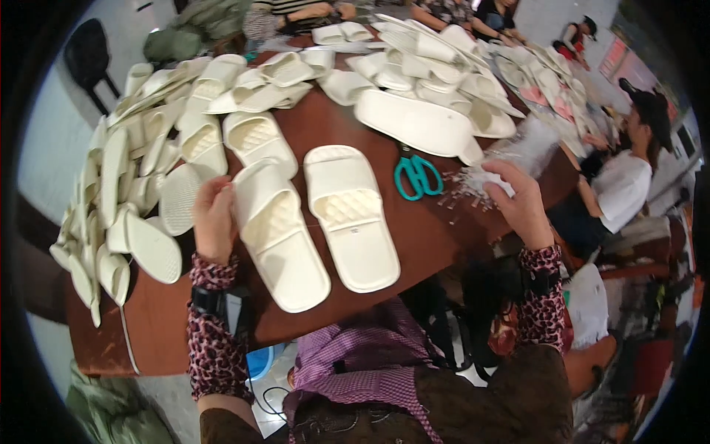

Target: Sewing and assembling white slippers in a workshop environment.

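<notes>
Two cream slippers lie side by side in front of me, soles down, with quilted linings. My left hand (213, 220) has its fingers curled at the outer edge of the left slipper (287, 244). The right slipper (356, 248) lies flat, apart from both hands, with a small dark mark on its insole. My right hand (521, 203) reaches over a scattered heap of small white plastic pieces (467, 191), its thumb and forefinger apart. Whether any piece touches the fingertips is hard to see. Teal-handled scissors (418, 177) rest left of the heap, blades partly hidden under a slipper.
A pile of cream slippers (133, 159) covers the table's left side; another pile (436, 74) stands at the back. Clear plastic bags (531, 144) lie beyond my right hand. The brown table's (414, 244) front edge is close to me. Co-workers sit opposite and at the right (621, 185).
</notes>
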A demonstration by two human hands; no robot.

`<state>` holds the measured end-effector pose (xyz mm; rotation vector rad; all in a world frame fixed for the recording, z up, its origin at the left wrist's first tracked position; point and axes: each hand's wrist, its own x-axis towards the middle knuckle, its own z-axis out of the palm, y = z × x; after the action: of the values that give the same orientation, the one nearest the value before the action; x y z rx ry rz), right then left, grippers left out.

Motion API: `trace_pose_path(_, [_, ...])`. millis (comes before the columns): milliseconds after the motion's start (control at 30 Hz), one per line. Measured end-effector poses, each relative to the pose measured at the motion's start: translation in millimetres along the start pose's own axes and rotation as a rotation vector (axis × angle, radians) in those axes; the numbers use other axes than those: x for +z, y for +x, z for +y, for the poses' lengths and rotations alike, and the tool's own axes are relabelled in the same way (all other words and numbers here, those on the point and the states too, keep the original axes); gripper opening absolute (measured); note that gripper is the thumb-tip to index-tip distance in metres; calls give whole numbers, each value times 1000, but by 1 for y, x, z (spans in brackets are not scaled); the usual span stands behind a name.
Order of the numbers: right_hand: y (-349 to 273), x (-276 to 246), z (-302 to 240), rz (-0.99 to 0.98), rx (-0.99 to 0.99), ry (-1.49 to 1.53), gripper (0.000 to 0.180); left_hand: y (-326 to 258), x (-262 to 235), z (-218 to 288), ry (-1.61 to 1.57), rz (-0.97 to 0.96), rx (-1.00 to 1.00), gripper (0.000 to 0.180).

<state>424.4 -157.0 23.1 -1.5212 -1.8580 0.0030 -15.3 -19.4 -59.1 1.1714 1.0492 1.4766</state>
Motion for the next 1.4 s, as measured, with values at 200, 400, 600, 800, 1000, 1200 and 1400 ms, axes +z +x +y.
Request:
trace_pose_path(200, [-22,-17,19,68,306,-3,17,2,-16,-14,96,-33,30,15])
trace_pose_path(400, [-25,15,40,64,129,-99,16,-4,-13,-18,261,-14,28,21])
trace_pose_path(600, [-29,41,44,-16,-84,-494,24,-4,-17,-21,250,-4,44,21])
trace_pose_path(800, [-34,44,40,-14,-113,-514,16,-6,-13,-16,318,-10,64,20])
trace_pose_path(1000, [-35,47,17,129,-81,-329,14,-6,-16,-13,349,-21,104,19])
trace_pose_path(1200, [-41,62,-17,194,-243,-162,21,-2,-20,-19,376,2,116,18])
trace_pose_path(1400, [-49,73,-45,209,-328,-56,23,2,-24,-25,275,34,127,19])
